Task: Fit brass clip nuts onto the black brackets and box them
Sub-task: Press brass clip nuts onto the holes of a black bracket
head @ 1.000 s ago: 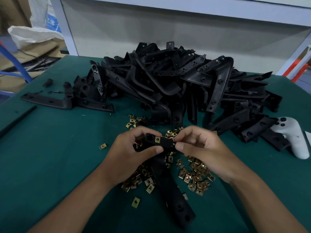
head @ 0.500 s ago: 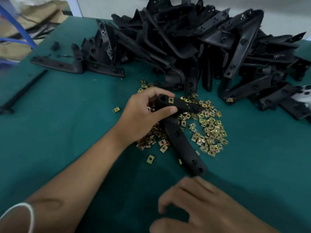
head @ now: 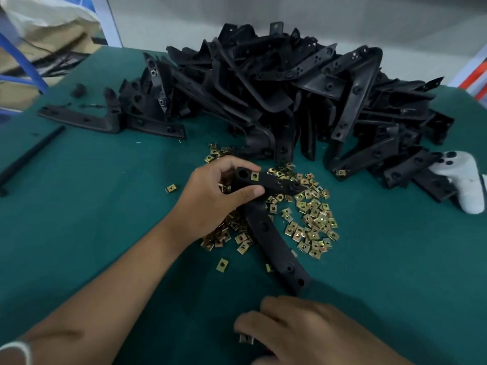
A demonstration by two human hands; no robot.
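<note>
Here the left hand (head: 210, 196) grips a bracket (head: 266, 206), right hand (head: 313, 330) possibly pinching a nut (head: 246, 338).

A bench covered in dark green felt-like cloth (head: 79, 206) fills the scene. Beyond its far edge stands a plain pale grey wall (head: 290, 11). At far left a white metal upright (head: 109, 22) rises beside a blue metal bar (head: 23, 61), brown cardboard (head: 15, 93) and a cream woven sack (head: 44, 19). The light is soft and even.

I see matt black plastic brackets (head: 276, 101), shiny brass-coloured metal clip nuts (head: 311, 222), a green cloth-like matt table cover (head: 92, 206), a smooth white plastic controller (head: 463, 180) far right
</note>
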